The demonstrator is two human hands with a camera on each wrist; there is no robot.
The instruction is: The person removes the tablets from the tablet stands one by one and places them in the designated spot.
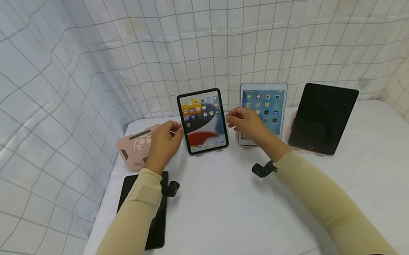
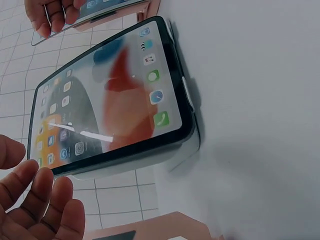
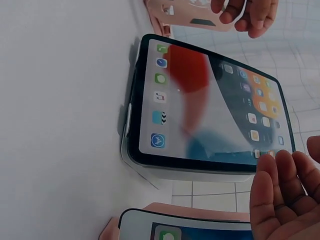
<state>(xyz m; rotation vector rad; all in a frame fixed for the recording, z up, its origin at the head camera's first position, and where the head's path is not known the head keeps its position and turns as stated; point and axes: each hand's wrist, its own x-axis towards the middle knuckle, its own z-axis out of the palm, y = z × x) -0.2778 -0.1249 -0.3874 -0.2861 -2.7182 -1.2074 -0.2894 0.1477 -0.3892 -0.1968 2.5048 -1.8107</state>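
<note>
A black-framed tablet (image 1: 204,121) with a lit home screen leans upright on a stand in the middle. Its lower edge rests in the stand's small lips, seen in the right wrist view. At its left side my left hand (image 1: 166,143) has its fingers slightly bent, beside the tablet's edge; whether they touch it I cannot tell. My right hand (image 1: 248,125) is at the other side, a small gap from the edge, in front of a white tablet (image 1: 275,102) with a lit screen. Neither hand holds anything.
A pink stand (image 1: 129,153) without a tablet is at the left, partly behind my left hand. Below it lies a black tablet (image 1: 158,230), partly under my left forearm. Another dark-screened tablet (image 1: 323,119) leans on a pink stand at the right. A white gridded curtain (image 1: 192,37) surrounds the table.
</note>
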